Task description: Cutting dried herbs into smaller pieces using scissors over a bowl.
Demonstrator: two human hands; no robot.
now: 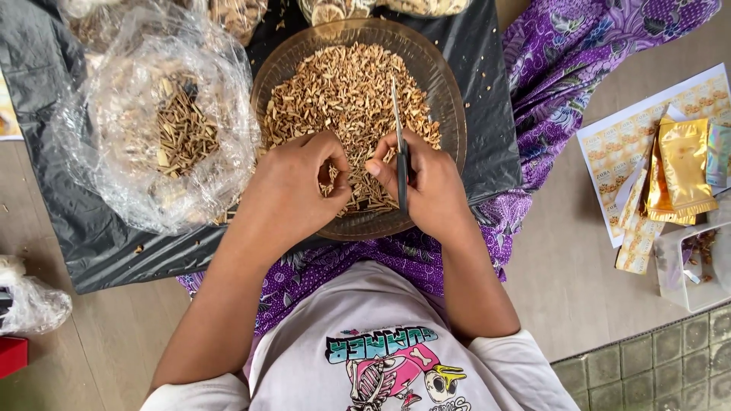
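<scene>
One person, seated on a pale wood floor, seen from above; two bare hands at work over one round, clear brownish plastic bowl (449, 84) set on a black plastic sheet (68, 221).

Bowl: holds one heap of small tan chopped dried pieces (343, 91), far too many to count. Both hands sit above its near rim.

Left hand (293, 190): fingers curled in tight, pinching a small cluster of the tan pieces between thumb and fingertips. Exact number of pieces in the pinch cannot be told.

Right hand (426, 183): closed around the dark handles of one pair of slim metal scissors (399, 144). Blades point away from the body, over the heap, and look nearly shut. The two hands are just beside each other, thumbs close.

Left of the bowl: one crumpled clear plastic bag (122, 144), open, with one bundle of longer brown dried sticks (183, 133) inside. Bag edge touches the bowl.

Under and around the lap: one purple patterned cloth (563, 76).

Far right on the floor: one printed paper sheet (617, 144); on it at least two shiny gold foil pouches (685, 164), overlapping; one clear plastic tub (689, 270) just below them, a few brown bits inside.

Far left edge: one more clear bag (30, 301), contents hidden.
</scene>
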